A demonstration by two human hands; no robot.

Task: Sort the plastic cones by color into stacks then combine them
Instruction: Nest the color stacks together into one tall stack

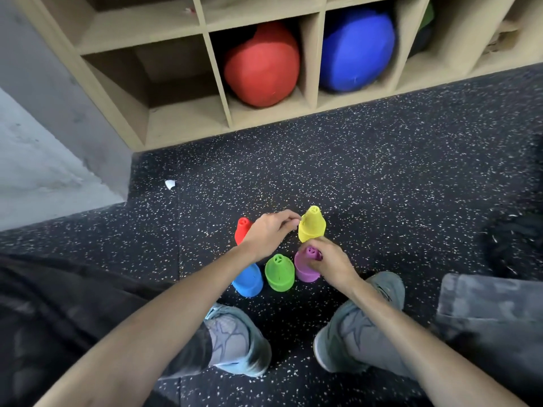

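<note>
Five coloured cone stacks stand on the speckled black floor. The yellow stack [312, 225] is furthest, and my left hand [269, 230] pinches its left side with thumb and fingertips. The red stack [242, 229] is partly hidden behind that hand. Nearer to me stand the blue stack [249, 279], half covered by my left forearm, the green stack [279, 272] and the purple stack [305, 264]. My right hand [329, 261] grips the purple stack at its top and right side.
My two grey shoes [238, 339] [352, 324] flank the cones close to me. A wooden cubby shelf [217, 83] at the back holds a red ball [261, 66] and a blue ball [357, 49]. A white scrap [170, 184] lies on the floor.
</note>
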